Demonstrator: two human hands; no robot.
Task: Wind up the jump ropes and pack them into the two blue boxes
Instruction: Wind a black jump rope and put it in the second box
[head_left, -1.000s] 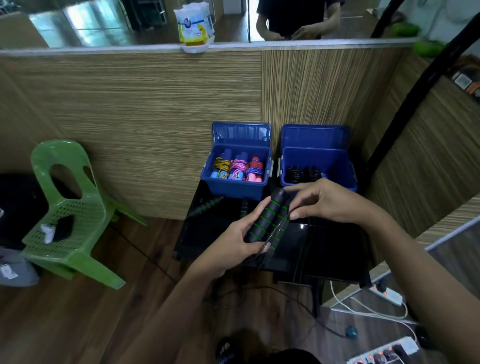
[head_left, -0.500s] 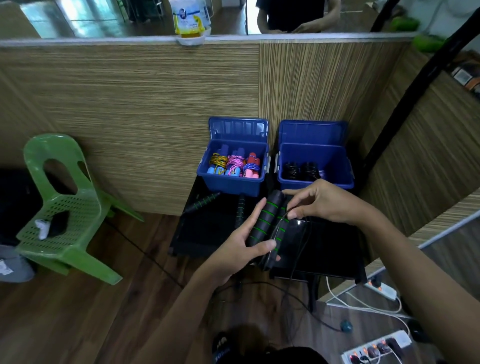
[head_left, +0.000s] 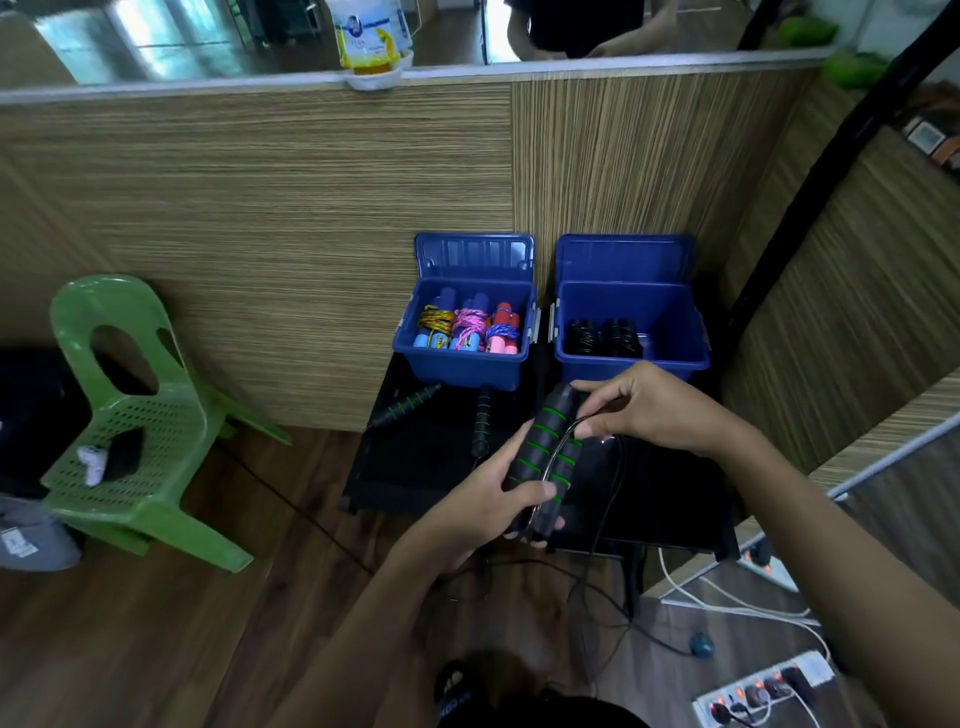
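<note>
Moved since earlier: right hand (head_left: 649, 410) shifted slightly, now pinching thin black cord (head_left: 605, 499) at top of handles. Left hand (head_left: 488, 499) clasps paired black foam handles with green rings (head_left: 545, 457) above black table (head_left: 670, 499), near blue plastic boxes (head_left: 631, 332). Step: winding. Next, judged: loop the slack cord snugly round the handles

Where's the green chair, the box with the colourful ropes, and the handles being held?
green chair (head_left: 140, 415), head view, on its seat.
left blue box (head_left: 462, 370), head view, front wall.
black-and-green handles (head_left: 540, 441), head view, foam grip.
</note>
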